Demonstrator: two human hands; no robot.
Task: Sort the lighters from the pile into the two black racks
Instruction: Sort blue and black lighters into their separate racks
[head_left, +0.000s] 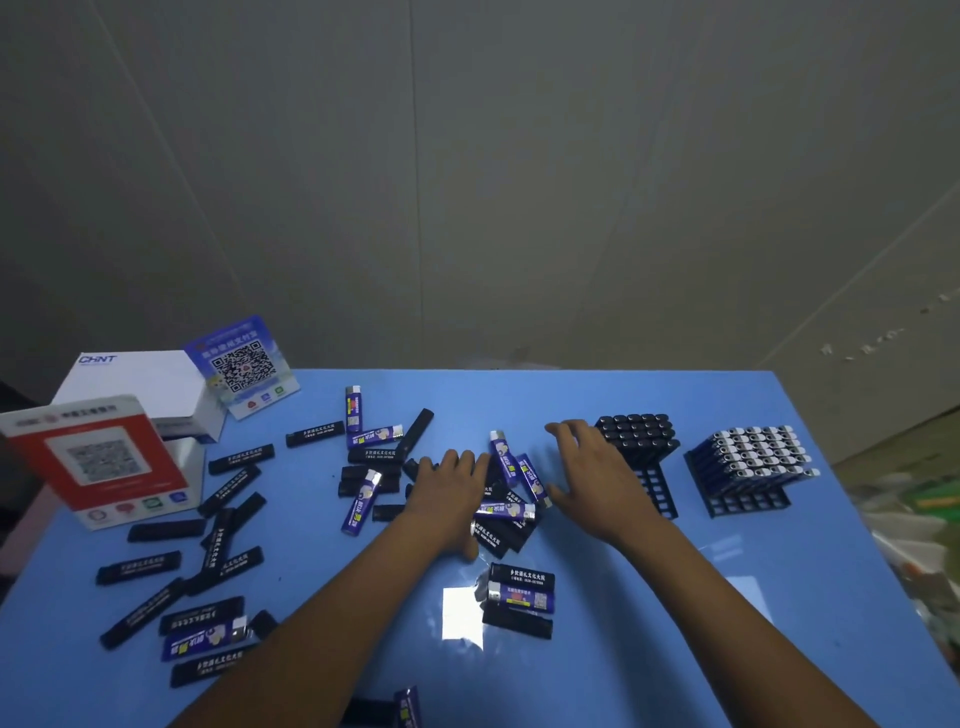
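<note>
Black and blue lighters lie scattered over the blue table (675, 623), with a loose pile (511, 496) at the middle. My left hand (449, 491) lies flat on the pile's left side, fingers straight. My right hand (592, 467) hovers just right of the pile with fingers spread, holding nothing. Behind it stands a black rack (641, 449) with black lighters in its far rows. A second black rack (748, 470) further right holds several blue lighters with silver tops.
A white box (140, 389) and two QR-code stands, one red (98, 457) and one blue (241, 366), sit at the table's far left. Three lighters (519, 603) lie together near the front centre. Clutter shows past the table's right edge.
</note>
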